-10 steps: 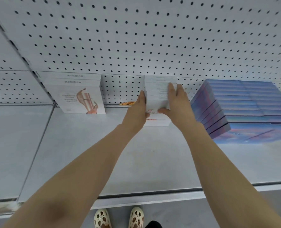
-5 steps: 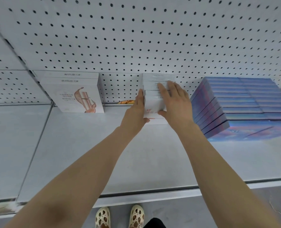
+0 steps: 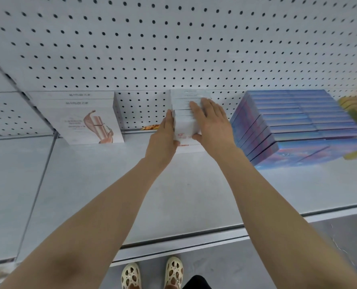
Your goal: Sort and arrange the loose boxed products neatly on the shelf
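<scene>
1. Head view: a row of white boxes (image 3: pixel 187 113) is squared up between the two hands, at the back of the shelf (image 3: pixel 173 195) against the pegboard (image 3: pixel 173 49).
2. The left hand (image 3: pixel 163 140) is laid flat on the row's left side; the right hand (image 3: pixel 212 124) is spread over its top and right — fingers straight, nothing gripped.
3. Even pressure from both sides should be kept, so no box is skewed.
4. The boxes appear thin and white, with red print on the front one — stood on edge.

bright, even, near-shadowless light; wide-angle bending, motion blur at right edge
</scene>
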`<action>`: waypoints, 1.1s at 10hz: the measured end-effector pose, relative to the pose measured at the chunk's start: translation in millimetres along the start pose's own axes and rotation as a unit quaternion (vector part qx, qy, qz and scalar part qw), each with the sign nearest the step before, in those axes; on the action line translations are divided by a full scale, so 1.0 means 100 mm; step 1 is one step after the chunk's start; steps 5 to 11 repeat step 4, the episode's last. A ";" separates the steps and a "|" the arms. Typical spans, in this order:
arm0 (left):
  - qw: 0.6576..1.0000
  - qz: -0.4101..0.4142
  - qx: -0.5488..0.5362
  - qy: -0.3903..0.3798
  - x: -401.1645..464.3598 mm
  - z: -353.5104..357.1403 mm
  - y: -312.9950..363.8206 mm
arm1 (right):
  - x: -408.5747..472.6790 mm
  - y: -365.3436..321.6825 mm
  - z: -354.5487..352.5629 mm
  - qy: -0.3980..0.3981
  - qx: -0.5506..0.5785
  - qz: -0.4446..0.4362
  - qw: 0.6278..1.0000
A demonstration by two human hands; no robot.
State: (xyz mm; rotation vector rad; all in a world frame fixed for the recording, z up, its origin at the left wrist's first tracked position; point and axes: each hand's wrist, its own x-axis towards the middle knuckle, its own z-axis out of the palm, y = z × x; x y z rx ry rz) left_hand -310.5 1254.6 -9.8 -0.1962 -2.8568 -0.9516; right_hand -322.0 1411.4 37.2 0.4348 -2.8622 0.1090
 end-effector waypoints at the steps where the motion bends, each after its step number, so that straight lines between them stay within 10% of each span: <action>1: 1.000 0.011 0.000 0.002 0.00 -0.09 0.01 | -0.02 -0.01 -0.07 -0.013 -0.014 -0.013 1.000; 11: 0.998 0.031 0.018 0.045 -0.19 -0.43 -0.05 | -0.21 -0.11 -0.32 -0.028 0.009 0.007 1.000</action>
